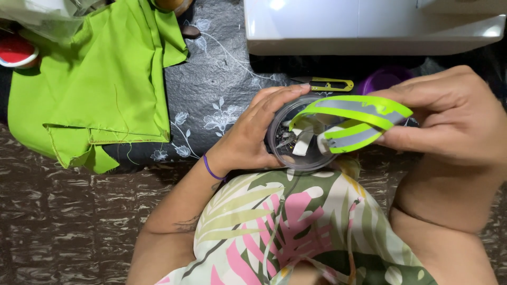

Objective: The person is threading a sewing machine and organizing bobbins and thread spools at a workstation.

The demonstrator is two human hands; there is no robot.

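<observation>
Hands meet over a small clear plastic tub (pixel 301 153) held just above the person's lap. The left hand (pixel 253 134) wraps around the tub's left side, its fingers (pixel 288 95) curled over the rim and gripping it. Inside the tub lie small bits, one of them a white strip; the rest are too small to tell. The right hand (pixel 454 113) pinches a folded band of reflective tape (pixel 351 119), lime green along the edges with a grey stripe down the middle. Its fingers are closed on the right end of the band, and the looped left end reaches across the mouth of the tub.

Behind the hands, on the dark flowered tabletop (pixel 211 68), a pair of yellow thread snips (pixel 325 83) lies just beyond the tub, with a purple lid (pixel 383 79) beside it. A white sewing machine (pixel 369 26) stands at the far edge. A heap of lime green cloth (pixel 95 79) lies well to the left, and a red round thing (pixel 16 50) sits at its far left edge. The person wears a leaf-printed top (pixel 296 232) and a purple band (pixel 211 170) on the left wrist.
</observation>
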